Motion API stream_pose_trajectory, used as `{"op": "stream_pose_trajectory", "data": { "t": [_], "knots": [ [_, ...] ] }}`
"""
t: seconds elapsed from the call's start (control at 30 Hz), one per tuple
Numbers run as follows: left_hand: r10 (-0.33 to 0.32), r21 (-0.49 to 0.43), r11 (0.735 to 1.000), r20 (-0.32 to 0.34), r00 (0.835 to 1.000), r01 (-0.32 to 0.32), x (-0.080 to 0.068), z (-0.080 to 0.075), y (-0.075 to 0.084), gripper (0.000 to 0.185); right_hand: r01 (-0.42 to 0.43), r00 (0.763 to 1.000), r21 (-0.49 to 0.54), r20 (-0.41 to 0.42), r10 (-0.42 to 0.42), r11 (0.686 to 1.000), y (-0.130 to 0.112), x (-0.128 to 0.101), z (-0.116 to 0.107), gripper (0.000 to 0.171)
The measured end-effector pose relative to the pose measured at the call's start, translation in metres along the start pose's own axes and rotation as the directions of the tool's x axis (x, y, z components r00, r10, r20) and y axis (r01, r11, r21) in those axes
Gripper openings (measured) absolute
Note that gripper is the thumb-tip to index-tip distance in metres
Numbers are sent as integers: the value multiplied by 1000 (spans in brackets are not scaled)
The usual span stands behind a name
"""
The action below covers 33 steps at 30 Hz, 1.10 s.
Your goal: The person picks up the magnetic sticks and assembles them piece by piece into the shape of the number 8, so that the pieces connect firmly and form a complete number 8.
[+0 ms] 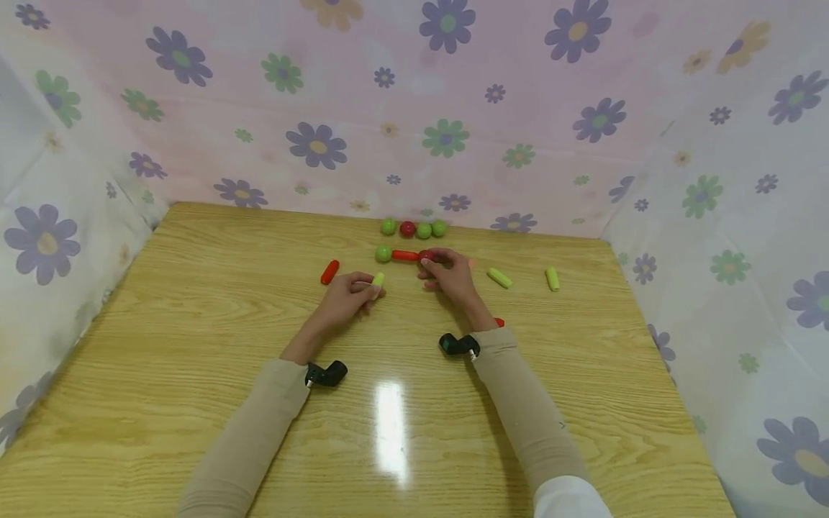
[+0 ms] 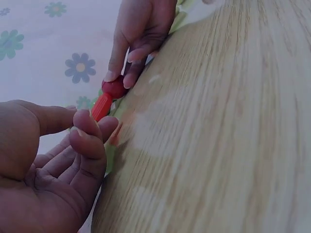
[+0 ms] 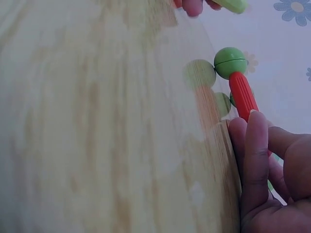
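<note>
On the pale wooden table (image 1: 194, 403), the right hand (image 1: 450, 277) curls its fingertips (image 2: 127, 80) round a dark red plastic ball (image 2: 114, 88) joined to a short red plastic rod (image 1: 405, 255); a green plastic ball (image 3: 230, 61) caps the rod's far end, beyond those fingers. The left hand (image 1: 346, 296) pinches a light green plastic rod (image 1: 378, 280) at its fingertips, seemingly between thumb and forefinger, just left of the right hand's fingers
</note>
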<state>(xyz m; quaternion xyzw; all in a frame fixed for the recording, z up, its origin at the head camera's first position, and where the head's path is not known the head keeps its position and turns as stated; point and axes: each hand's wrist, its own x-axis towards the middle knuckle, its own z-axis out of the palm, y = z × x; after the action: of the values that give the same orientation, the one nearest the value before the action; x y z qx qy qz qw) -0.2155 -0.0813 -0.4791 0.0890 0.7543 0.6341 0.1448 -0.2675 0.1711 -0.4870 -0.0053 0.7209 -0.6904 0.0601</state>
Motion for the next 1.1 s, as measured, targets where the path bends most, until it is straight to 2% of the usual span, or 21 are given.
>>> {"op": "stream_pose_trajectory", "data": {
  "t": [0.1, 0.53, 0.7, 0.93, 1.1],
  "knots": [
    [-24, -70, 997, 7, 1000, 25, 2, 3, 2, 42, 3, 1000, -6, -7, -3, 1000, -2, -1, -1, 37],
    [-113, -232, 967, -38, 993, 101, 8, 7, 1, 42, -2, 1000, -21, -3, 2, 1000, -2, -2, -1, 36],
    [-133, -325, 939, -40, 990, 113, 13, 6, 0, 47, 4, 1000, -30, -1, -5, 1000, -1, -1, 0, 37],
    [-166, -427, 891, 17, 986, 157, 19, 5, 2, 49, -13, 1000, -14, -4, 13, 1000, -2, -2, -1, 36],
    [-188, -488, 855, 30, 982, 178, 23, 7, 4, 48, -19, 1000, -17, -4, 19, 1000, -3, -2, 0, 37]
  ]
}}
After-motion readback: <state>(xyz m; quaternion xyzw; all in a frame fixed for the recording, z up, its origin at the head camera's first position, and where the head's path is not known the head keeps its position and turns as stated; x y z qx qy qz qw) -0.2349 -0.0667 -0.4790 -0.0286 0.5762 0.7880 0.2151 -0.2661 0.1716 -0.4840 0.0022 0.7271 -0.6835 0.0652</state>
